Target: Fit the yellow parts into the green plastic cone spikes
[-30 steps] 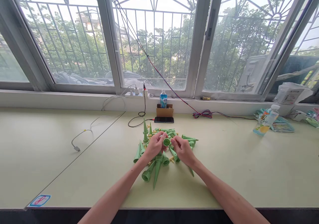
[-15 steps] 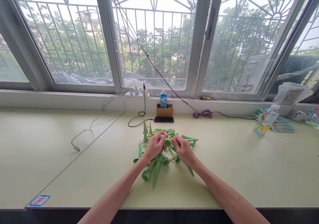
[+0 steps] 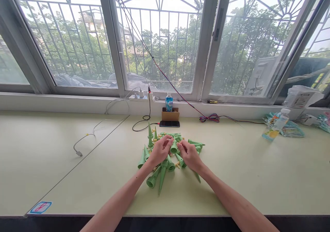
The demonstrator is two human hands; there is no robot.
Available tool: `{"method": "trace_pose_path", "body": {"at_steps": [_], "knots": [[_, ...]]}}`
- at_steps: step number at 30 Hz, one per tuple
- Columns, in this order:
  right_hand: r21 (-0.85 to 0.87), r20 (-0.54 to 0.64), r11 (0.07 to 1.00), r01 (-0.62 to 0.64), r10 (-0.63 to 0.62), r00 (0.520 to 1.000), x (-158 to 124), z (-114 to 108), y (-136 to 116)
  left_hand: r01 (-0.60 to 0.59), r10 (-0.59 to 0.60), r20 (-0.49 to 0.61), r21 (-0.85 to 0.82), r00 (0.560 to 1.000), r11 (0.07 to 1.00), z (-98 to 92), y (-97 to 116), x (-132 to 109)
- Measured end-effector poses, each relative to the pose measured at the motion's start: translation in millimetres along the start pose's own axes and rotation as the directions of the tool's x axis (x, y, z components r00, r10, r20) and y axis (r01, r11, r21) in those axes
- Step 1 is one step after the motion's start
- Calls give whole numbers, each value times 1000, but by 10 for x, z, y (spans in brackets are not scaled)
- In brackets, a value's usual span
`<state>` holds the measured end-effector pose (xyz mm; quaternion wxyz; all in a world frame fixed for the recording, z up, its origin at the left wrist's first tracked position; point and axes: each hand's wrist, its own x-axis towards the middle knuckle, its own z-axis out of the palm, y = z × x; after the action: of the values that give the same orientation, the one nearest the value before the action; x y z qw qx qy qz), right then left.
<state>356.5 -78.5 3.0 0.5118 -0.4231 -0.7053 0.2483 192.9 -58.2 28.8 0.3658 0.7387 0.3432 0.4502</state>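
Observation:
Between my two hands is a green cone piece [image 3: 173,148], its round open end facing me. My left hand [image 3: 162,149] has its fingers closed on the left side of this piece. From the right, my right hand [image 3: 189,153] pinches at the same piece, with a bit of yellow by its fingertips. Several green spikes [image 3: 162,177] with collars lie in a pile under and around both hands. One green spike [image 3: 150,135] stands upright at the pile's back left. Small yellow parts [image 3: 177,164] are scattered among them.
Behind the pile lie a black phone [image 3: 169,124] and a cardboard box [image 3: 170,115] with a blue-labelled bottle [image 3: 169,102]. A drink bottle [image 3: 275,124] stands at the right. A grey cable [image 3: 79,153] and a coiled cable [image 3: 210,118] rest on the table [image 3: 252,177].
The green piece between my hands has tilted, so its open end sits slightly lower and more of its side shows. Both hands have barely moved.

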Motion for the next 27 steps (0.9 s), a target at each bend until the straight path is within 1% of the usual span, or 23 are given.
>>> {"method": "trace_pose_path", "body": {"at_steps": [8,15,22,27], "knots": [[-26,-2,1000,-6,6,1000,1,-6,-5,-24,25,-24,35,999,999,9,20,-7],[-19,0,1000,3,-3,1000,-1,-9,-9,-45,46,-11,70,999,997,-7,50,-15],[-27,0,1000,-4,4,1000,7,-5,-13,-63,65,-21,110,998,992,-3,36,-16],[-30,-1,1000,2,-2,1000,2,-6,-9,-70,72,-9,125,997,990,-6,32,-22]]}}
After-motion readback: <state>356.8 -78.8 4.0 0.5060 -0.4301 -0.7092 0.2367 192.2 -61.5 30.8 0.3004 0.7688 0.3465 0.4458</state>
